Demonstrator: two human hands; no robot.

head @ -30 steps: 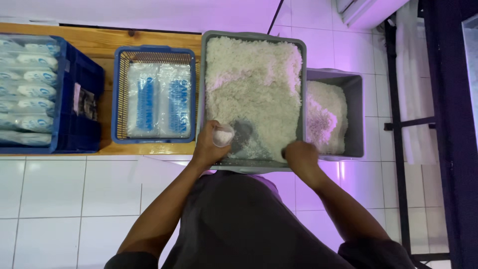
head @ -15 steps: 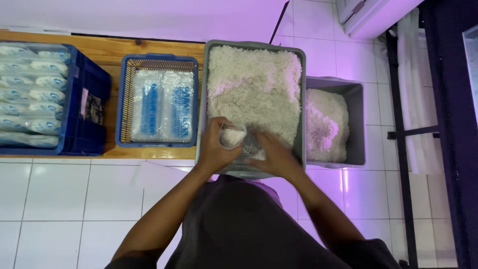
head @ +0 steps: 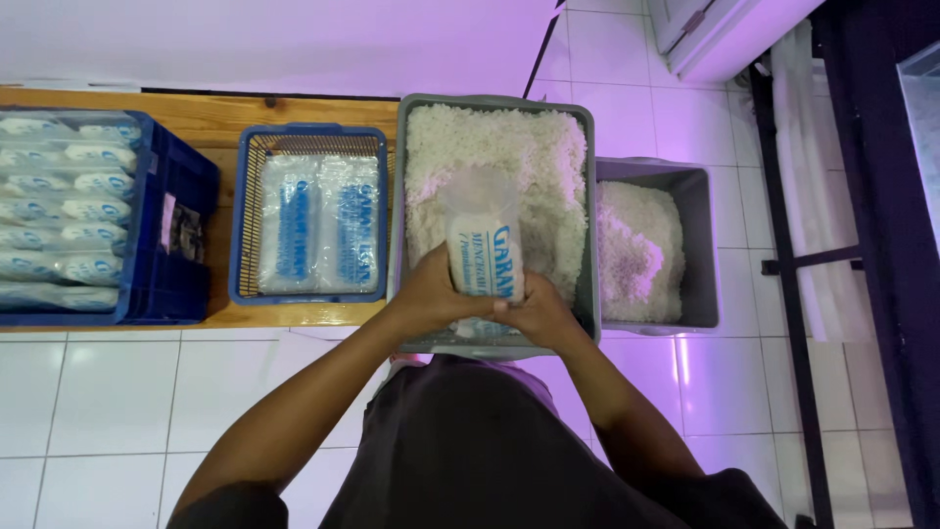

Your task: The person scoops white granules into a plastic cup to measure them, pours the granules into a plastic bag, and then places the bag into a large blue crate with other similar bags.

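Both hands hold one clear plastic bag with blue print, partly filled with white grains, upright over the near end of a big grey tub full of the same white grains. My left hand grips the bag's lower left side. My right hand grips its lower right side and bottom. The bag's open top points away from me.
A smaller grey tub of white grains stands to the right. Left of the big tub, a blue mesh basket holds flat filled bags. A dark blue crate of stacked filled bags sits far left on a wooden shelf. White tiled floor lies below.
The bag was low in the tub in my left hand. My right hand came off the tub rim to join it, and the filled bag now stands raised in both hands.
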